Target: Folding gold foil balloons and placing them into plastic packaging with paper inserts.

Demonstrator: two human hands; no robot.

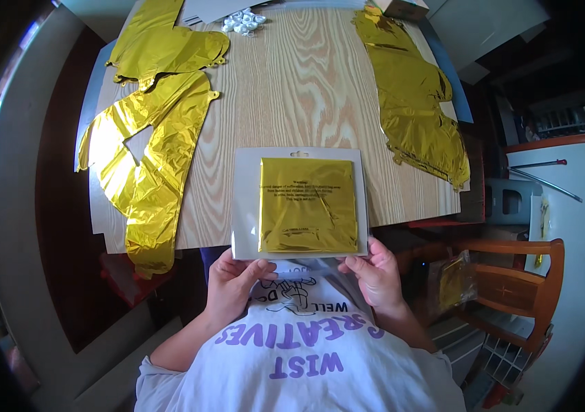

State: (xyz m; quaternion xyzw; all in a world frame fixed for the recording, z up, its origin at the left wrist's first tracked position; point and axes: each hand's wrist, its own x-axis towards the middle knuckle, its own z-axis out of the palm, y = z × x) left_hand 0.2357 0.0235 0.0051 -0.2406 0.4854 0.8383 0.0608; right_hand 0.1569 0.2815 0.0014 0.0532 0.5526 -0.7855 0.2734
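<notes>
I hold a flat clear packet (299, 203) with a folded gold foil balloon inside, above the near edge of the wooden table (306, 89). My left hand (233, 278) pinches its lower left corner. My right hand (373, 273) pinches its lower right corner. Dark print runs across the gold foil. The packet's top has a small hang hole.
Flat gold foil balloons lie on the table: one at the left (148, 172), one at the back left (165, 44), one along the right (413, 89). Small white pieces (241, 20) sit at the back. A wooden chair (505, 288) stands to my right.
</notes>
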